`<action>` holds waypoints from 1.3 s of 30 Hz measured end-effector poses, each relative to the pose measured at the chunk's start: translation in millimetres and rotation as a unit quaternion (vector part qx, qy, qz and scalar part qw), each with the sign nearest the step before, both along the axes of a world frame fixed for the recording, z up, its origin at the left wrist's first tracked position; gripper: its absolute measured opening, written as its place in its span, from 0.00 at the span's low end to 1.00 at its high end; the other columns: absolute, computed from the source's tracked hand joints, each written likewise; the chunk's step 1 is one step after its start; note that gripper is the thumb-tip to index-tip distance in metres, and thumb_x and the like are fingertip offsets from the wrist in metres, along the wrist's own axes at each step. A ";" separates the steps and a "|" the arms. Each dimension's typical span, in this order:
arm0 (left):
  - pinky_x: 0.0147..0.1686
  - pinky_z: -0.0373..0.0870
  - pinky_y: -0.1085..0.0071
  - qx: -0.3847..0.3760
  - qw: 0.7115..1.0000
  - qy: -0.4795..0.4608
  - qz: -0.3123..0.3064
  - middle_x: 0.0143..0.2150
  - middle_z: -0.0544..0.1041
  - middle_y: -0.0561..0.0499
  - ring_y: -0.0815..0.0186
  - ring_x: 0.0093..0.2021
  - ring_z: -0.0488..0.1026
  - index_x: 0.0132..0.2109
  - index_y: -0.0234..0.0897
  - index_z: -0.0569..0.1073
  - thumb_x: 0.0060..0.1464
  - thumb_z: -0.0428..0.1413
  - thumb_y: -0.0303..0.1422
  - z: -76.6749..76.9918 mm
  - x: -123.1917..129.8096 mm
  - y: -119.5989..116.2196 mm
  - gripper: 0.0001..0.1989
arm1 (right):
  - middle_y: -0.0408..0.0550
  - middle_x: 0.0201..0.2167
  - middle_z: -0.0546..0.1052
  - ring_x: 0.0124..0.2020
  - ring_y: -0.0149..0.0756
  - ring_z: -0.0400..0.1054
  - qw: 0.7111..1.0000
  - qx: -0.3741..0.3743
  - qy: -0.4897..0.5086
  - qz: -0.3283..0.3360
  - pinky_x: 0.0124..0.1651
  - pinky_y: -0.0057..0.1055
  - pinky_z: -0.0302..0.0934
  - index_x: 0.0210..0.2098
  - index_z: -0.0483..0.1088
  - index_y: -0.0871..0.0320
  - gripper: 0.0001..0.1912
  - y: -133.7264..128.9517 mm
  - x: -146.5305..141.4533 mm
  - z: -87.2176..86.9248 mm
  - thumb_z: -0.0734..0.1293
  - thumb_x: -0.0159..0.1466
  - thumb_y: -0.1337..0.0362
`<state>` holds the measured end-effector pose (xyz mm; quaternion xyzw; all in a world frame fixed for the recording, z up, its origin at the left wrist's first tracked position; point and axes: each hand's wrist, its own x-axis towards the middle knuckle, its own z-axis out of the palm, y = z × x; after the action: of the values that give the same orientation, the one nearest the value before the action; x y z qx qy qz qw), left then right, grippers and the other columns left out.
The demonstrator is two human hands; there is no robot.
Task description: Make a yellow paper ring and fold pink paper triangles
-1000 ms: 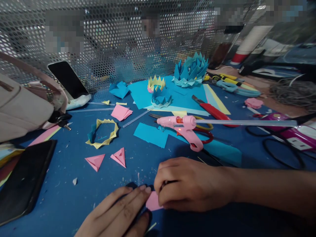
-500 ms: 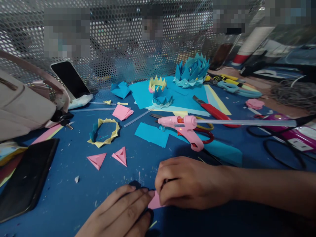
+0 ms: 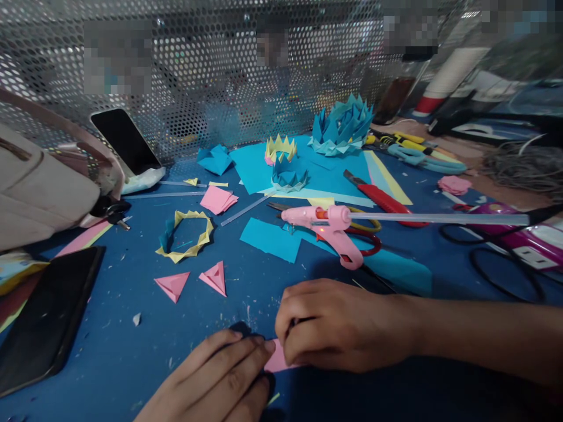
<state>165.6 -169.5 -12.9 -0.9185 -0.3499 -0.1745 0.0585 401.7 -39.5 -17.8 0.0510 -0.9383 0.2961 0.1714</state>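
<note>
A small piece of pink paper (image 3: 278, 358) lies on the blue tabletop at the lower middle, mostly covered by my hands. My right hand (image 3: 334, 328) is closed over its right part, fingers curled down onto it. From the left, my left hand (image 3: 220, 375) rests with its fingers stretched out flat, the tips touching the paper's left edge. Two folded pink triangles (image 3: 172, 286) lie beyond my left hand, and a ring of folded yellow and blue paper (image 3: 187, 256) sits behind them. A pink glue gun (image 3: 319, 217) lies beyond my right hand.
At the back stand a blue paper flower (image 3: 341, 129) and a yellow paper ring (image 3: 281, 149). A red cutter (image 3: 387, 205) and scissors (image 3: 372, 243) lie to the right. Pink squares (image 3: 217, 199) are near the middle; a dark phone (image 3: 48, 316) and a bag (image 3: 39, 176) are left.
My hands and the pink paper show almost no movement; the right fingers shift very slightly. The things on the table stay in place.
</note>
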 end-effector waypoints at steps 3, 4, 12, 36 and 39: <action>0.71 0.42 0.70 0.004 1.000 0.015 -0.025 0.55 0.79 0.59 0.73 0.57 0.73 0.50 0.42 0.77 0.73 0.38 0.29 0.2 -2.2 1.7 0.21 | 0.47 0.40 0.77 0.41 0.33 0.68 1.000 -0.007 -0.005 -0.004 0.48 0.28 0.62 0.41 0.72 0.61 0.04 -0.3 -0.1 0.5 0.64 0.71 0.68; 0.71 0.42 0.69 0.005 0.999 0.017 -0.031 0.55 0.79 0.59 0.73 0.57 0.73 0.50 0.42 0.77 0.73 0.38 0.29 -1.2 -2.3 2.0 0.21 | 0.47 0.40 0.77 0.41 0.33 0.68 1.000 -0.009 -0.007 -0.004 0.48 0.28 0.62 0.41 0.72 0.61 0.05 -0.4 -0.1 0.7 0.64 0.71 0.68; 0.70 0.51 0.68 0.092 0.990 -0.103 0.002 0.49 0.81 0.56 0.71 0.54 0.73 0.46 0.40 0.79 0.72 0.40 0.28 -29.1 6.8 0.6 0.21 | 0.48 0.41 0.77 0.41 0.33 0.67 1.000 -0.009 -0.013 0.001 0.48 0.28 0.62 0.41 0.72 0.61 0.04 0.1 -0.3 2.1 0.65 0.70 0.69; 0.69 0.50 0.71 0.019 0.993 -0.098 0.058 0.37 0.79 0.57 0.71 0.44 0.75 0.40 0.39 0.79 0.69 0.48 0.28 -9.0 16.2 0.9 0.15 | 0.47 0.49 0.76 0.47 0.38 0.66 0.975 0.199 -0.017 -0.101 0.45 0.38 0.60 0.47 0.72 0.58 0.22 -21.5 -3.5 8.7 0.52 0.76 0.52; 0.69 0.50 0.71 0.001 0.997 -0.067 0.039 0.37 0.78 0.57 0.71 0.43 0.75 0.42 0.39 0.78 0.69 0.48 0.28 -5.2 14.3 1.5 0.14 | 0.48 0.48 0.77 0.50 0.39 0.65 0.971 0.210 -0.038 -0.110 0.49 0.38 0.60 0.44 0.74 0.59 0.20 -23.2 0.9 17.5 0.54 0.76 0.56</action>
<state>179.9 -168.0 -18.1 -0.8902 -0.3888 -0.2336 0.0427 402.6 -62.8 -0.3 -0.0287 -0.9851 0.0736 0.1529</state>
